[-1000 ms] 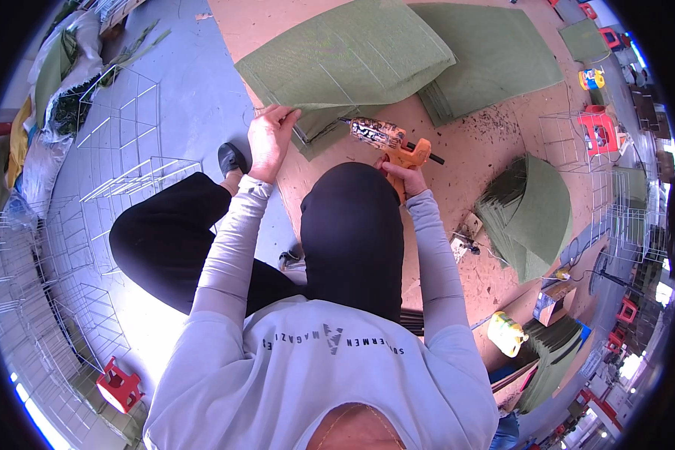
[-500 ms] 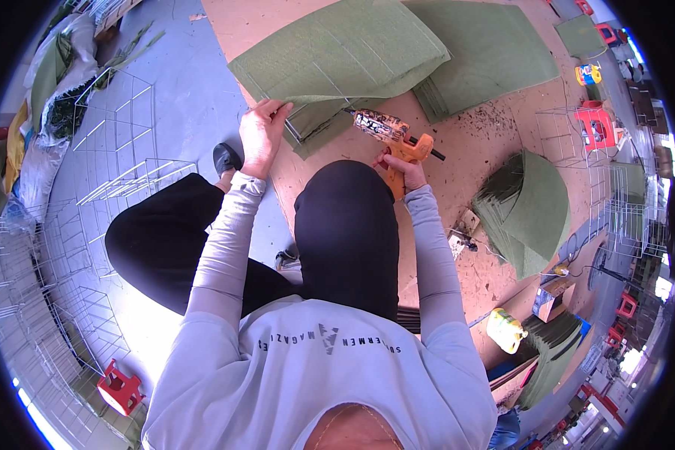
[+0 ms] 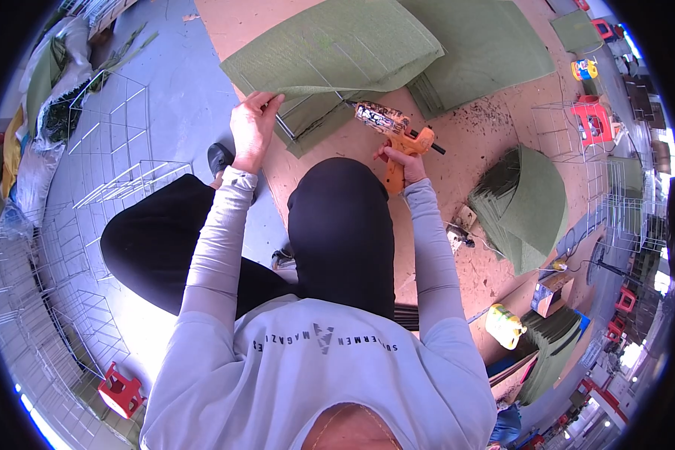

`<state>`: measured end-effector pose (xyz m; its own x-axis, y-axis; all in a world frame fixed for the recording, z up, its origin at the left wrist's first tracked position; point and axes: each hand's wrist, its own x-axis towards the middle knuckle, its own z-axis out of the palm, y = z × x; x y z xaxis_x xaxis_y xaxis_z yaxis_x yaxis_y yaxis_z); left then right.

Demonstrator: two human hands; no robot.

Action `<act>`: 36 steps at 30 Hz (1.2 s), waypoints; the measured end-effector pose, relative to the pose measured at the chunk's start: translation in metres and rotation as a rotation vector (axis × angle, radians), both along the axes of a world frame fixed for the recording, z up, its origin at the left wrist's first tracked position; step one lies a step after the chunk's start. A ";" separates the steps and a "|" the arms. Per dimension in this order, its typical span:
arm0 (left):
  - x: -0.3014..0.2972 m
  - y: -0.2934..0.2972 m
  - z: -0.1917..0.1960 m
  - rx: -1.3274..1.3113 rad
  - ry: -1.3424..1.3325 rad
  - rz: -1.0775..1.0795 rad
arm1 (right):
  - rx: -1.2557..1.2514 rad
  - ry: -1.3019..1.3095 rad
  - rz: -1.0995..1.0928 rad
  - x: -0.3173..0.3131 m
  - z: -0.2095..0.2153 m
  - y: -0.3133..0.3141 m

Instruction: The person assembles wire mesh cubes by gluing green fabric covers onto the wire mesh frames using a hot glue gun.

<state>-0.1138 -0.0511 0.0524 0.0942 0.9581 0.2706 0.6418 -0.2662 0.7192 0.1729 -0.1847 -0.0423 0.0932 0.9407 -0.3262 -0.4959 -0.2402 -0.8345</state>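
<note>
head view, left to right: left hand (image 3: 253, 129) at 11 o'clock pinches green mat (image 3: 337, 46) edge, lifting it off wire frame (image 3: 307, 112). right hand (image 3: 402, 162) at 1 o'clock, fist closed round orange glue gun (image 3: 394, 135), nozzle aimed under flap.

My single view comes from a head-worn fisheye camera, looking steeply down over the person's own chest and knees onto the brown board (image 3: 495, 277), close to both hands. Straight edges bend toward the round black rim, and no second view overlaps it.
</note>
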 end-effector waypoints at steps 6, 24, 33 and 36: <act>0.000 0.001 0.001 0.014 -0.011 0.003 | 0.011 0.007 -0.085 0.008 -0.005 0.003; 0.005 0.016 0.014 0.030 0.009 0.020 | 0.072 0.072 -0.248 0.017 0.000 0.014; 0.009 0.031 0.021 0.112 0.033 0.014 | 0.077 0.010 -0.244 0.017 -0.008 0.017; 0.011 0.031 0.021 0.119 0.028 0.011 | 0.076 0.011 -0.243 0.016 -0.009 0.016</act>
